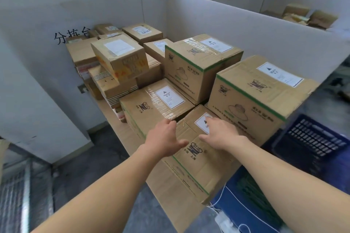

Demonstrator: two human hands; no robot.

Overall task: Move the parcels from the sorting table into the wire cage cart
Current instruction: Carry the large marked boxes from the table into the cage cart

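Reaching over the nearest box (191, 166), both hands are spread with fingers straight, gripping nothing. Left hand (164, 138) is at the box's far left corner; right hand (221, 132) lies across its white label (202, 122). Contact unclear. The box sits at the table (130, 138) edge, with a blue crate (312, 142) to the right.

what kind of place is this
Probably a parcel sorting room or small warehouse: taped cartons with shipping labels piled on a table, a HEAVY label on several, a white partition behind, a blue crate alongside.
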